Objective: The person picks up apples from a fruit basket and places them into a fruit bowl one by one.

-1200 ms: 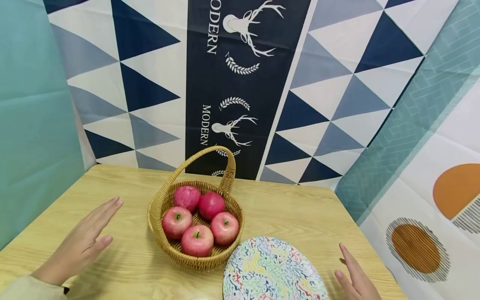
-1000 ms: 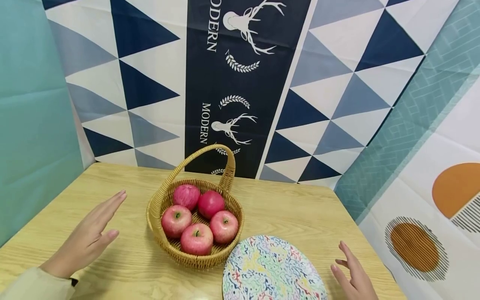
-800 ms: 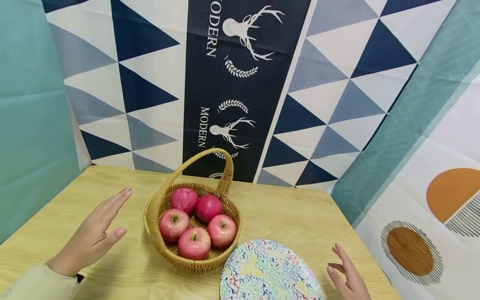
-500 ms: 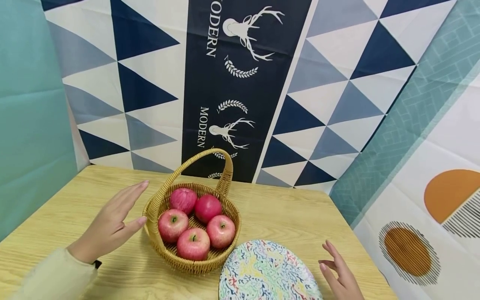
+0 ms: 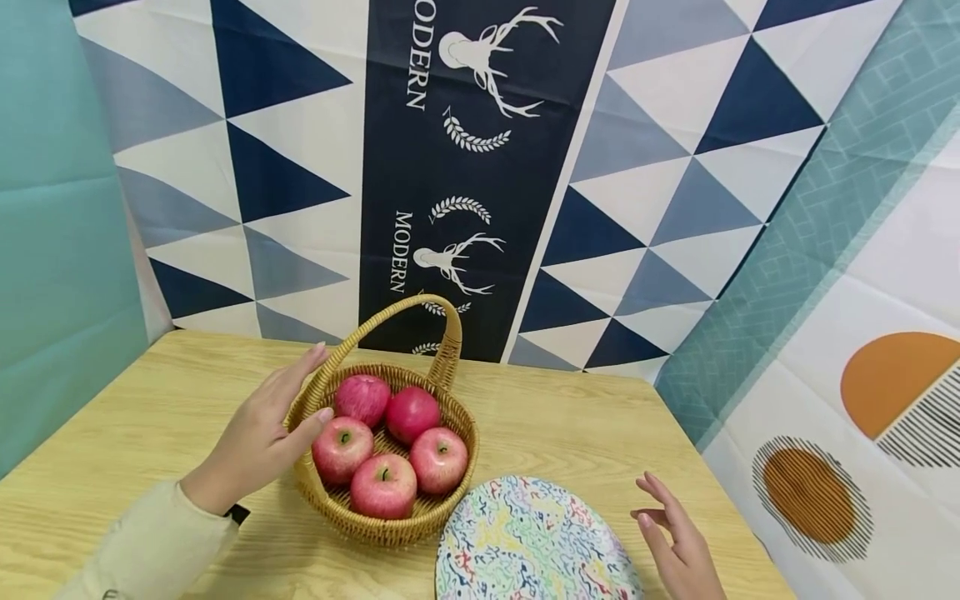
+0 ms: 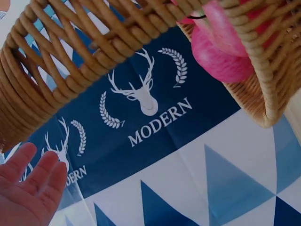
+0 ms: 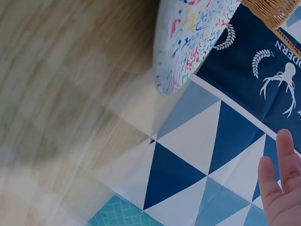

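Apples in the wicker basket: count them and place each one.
5: back-left apple, back-right apple, middle-left apple, middle-right apple, front apple. None appears hidden; the floor of the wicker basket shows between them.

The basket (image 5: 397,532) stands on the table (image 5: 555,417), its handle (image 5: 390,312) spanning from left side to right rear. Inside lie five apples (image 5: 383,486): two at the rear, one left, one right, one at the front. The disc (image 5: 536,542) is before and right of the basket; contact between them cannot be determined. The left hand (image 5: 258,442) is just beside the basket's left side; the right hand (image 5: 678,542), right of the disc. One sheet (image 5: 292,125) hangs behind the table, others flank it.
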`<state>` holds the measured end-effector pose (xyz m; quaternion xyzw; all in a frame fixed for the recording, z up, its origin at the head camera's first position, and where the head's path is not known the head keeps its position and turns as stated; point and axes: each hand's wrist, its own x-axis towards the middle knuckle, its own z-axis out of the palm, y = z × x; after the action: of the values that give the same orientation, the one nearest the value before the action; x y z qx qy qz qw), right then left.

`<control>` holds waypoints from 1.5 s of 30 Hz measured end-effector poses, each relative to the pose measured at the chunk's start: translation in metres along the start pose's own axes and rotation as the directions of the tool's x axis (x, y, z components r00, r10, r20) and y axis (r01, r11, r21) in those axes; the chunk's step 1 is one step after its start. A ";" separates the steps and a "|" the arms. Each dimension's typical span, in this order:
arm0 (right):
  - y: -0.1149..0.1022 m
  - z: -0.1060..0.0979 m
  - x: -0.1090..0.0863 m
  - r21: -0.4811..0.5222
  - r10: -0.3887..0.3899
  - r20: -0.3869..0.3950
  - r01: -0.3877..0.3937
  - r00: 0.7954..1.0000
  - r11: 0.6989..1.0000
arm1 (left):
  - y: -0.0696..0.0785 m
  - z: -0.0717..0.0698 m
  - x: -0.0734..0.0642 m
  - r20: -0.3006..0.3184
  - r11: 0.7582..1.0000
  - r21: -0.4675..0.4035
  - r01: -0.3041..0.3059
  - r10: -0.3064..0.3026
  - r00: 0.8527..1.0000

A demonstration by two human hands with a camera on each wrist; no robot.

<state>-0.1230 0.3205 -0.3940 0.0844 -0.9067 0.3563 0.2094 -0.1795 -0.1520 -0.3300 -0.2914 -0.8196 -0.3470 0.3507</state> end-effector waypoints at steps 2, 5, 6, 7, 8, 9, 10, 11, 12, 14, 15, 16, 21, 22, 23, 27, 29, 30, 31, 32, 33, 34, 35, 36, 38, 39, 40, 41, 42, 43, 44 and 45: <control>-0.001 -0.001 0.001 -0.003 -0.004 -0.010 0.004 1.000 1.000 | 0.002 0.000 0.001 -0.005 1.000 -0.003 0.021 -0.021 1.000; -0.001 -0.002 0.001 -0.008 0.000 -0.014 0.000 1.000 1.000 | 0.001 0.002 0.002 -0.023 0.999 0.000 0.033 -0.033 0.999; -0.002 -0.002 0.001 -0.009 -0.001 -0.015 0.001 1.000 1.000 | 0.001 0.003 0.002 -0.031 1.000 -0.006 0.029 -0.029 0.999; -0.002 -0.002 0.001 -0.008 -0.004 -0.016 0.004 1.000 1.000 | 0.000 0.005 0.002 -0.041 1.000 -0.008 0.025 -0.025 0.999; -0.002 -0.002 0.001 -0.005 -0.012 -0.019 0.012 1.000 1.000 | -0.001 0.006 0.002 -0.049 1.000 -0.008 0.020 -0.021 0.999; -0.003 -0.002 0.001 -0.002 -0.022 -0.022 0.022 1.000 1.000 | -0.002 0.006 0.002 -0.055 1.000 -0.007 0.013 -0.014 0.998; -0.003 -0.001 0.002 0.000 -0.029 -0.023 0.029 0.999 1.000 | -0.003 0.007 0.002 -0.060 1.000 -0.006 0.009 -0.009 0.998; -0.004 -0.001 0.002 0.001 -0.034 -0.023 0.034 0.999 0.999 | -0.004 0.008 0.002 -0.064 1.000 0.002 0.004 -0.004 0.998; -0.004 -0.001 0.002 0.003 -0.038 -0.022 0.038 0.999 0.999 | -0.004 0.008 0.002 -0.066 1.000 0.008 0.000 0.001 0.998; -0.006 0.000 0.002 0.001 -0.033 -0.019 0.033 0.999 0.999 | -0.005 0.008 0.003 -0.068 1.000 0.020 -0.003 0.004 0.998; -0.007 0.000 0.002 0.002 -0.023 -0.013 0.023 1.000 1.000 | -0.006 0.008 0.003 -0.069 1.000 0.023 -0.005 0.007 0.998; -0.007 0.000 0.003 0.006 -0.009 -0.005 0.009 1.000 1.000 | -0.006 0.008 0.003 -0.069 1.000 0.026 -0.005 0.007 0.998; -0.009 0.003 0.007 0.032 -0.024 0.010 0.023 1.000 0.999 | -0.010 0.009 0.005 -0.068 1.000 0.021 -0.021 0.023 0.997; -0.008 0.004 0.007 0.035 -0.046 0.007 0.046 0.999 0.998 | -0.011 0.009 0.005 -0.071 0.999 0.018 -0.027 0.028 0.997; -0.008 0.005 0.008 0.033 -0.067 0.004 0.067 0.998 0.997 | -0.012 0.009 0.005 -0.075 0.999 0.014 -0.035 0.036 0.997; -0.008 0.010 0.009 -0.004 -0.120 0.034 0.121 0.992 0.993 | -0.016 0.011 0.002 -0.101 0.997 0.013 -0.072 0.073 0.992; -0.009 0.012 0.009 -0.042 -0.133 0.084 0.136 0.988 0.990 | -0.016 0.011 0.000 -0.108 0.996 0.017 -0.084 0.085 0.990; -0.011 0.012 0.009 -0.070 -0.149 0.107 0.157 0.983 0.985 | -0.016 0.011 -0.001 -0.110 0.996 0.020 -0.086 0.088 0.990; -0.012 0.013 0.010 -0.093 -0.173 0.131 0.186 0.976 0.978 | -0.016 0.011 -0.001 -0.111 0.996 0.025 -0.085 0.088 0.990; -0.014 0.014 0.011 -0.115 -0.198 0.154 0.217 0.968 0.969 | -0.016 0.011 -0.001 -0.112 0.996 0.025 -0.086 0.088 0.990; -0.016 0.015 0.012 -0.136 -0.224 0.173 0.249 0.959 0.959 | -0.016 0.011 -0.001 -0.113 0.996 0.025 -0.087 0.090 0.990; -0.018 0.017 0.013 -0.161 -0.252 0.185 0.282 0.950 0.946 | -0.016 0.011 -0.001 -0.113 0.996 0.024 -0.090 0.092 0.989; -0.021 0.018 0.014 -0.181 -0.281 0.192 0.315 0.940 0.932 | -0.016 0.010 0.000 -0.113 0.996 0.024 -0.090 0.092 0.989; -0.023 0.019 0.015 -0.199 -0.302 0.195 0.339 0.933 0.919 | -0.017 0.010 0.000 -0.113 0.995 0.026 -0.092 0.094 0.989; -0.027 0.021 0.018 -0.214 -0.333 0.200 0.372 0.922 0.903 | -0.017 0.010 0.001 -0.109 0.995 0.023 -0.092 0.094 0.990; -0.028 0.022 0.020 -0.218 -0.344 0.202 0.384 0.917 0.897 | -0.017 0.010 0.002 -0.107 0.996 0.023 -0.091 0.093 0.990; -0.029 0.023 0.022 -0.221 -0.358 0.203 0.399 0.911 0.890 | -0.017 0.010 0.002 -0.103 0.996 0.023 -0.090 0.092 0.990; -0.030 0.024 0.024 -0.221 -0.369 0.205 0.410 0.907 0.885 | -0.017 0.010 0.002 -0.101 0.996 0.023 -0.088 0.090 0.991; -0.030 0.025 0.025 -0.218 -0.383 0.208 0.424 0.900 0.879 | -0.017 0.010 0.003 -0.098 0.996 0.023 -0.087 0.089 0.991; -0.031 0.026 0.027 -0.215 -0.400 0.212 0.441 0.892 0.871 | -0.017 0.010 0.003 -0.095 0.996 0.024 -0.085 0.087 0.992; -0.031 0.027 0.029 -0.213 -0.417 0.217 0.460 0.882 0.862 | -0.017 0.010 0.003 -0.092 0.996 0.026 -0.084 0.086 0.992; -0.032 0.028 0.030 -0.211 -0.429 0.222 0.473 0.876 0.856 | -0.017 0.010 0.003 -0.091 0.996 0.028 -0.085 0.087 0.992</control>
<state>-0.1496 0.2776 -0.3795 0.2965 -0.9142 0.1675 0.2198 -0.1971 -0.1536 -0.3385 -0.3057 -0.7935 -0.3346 0.4062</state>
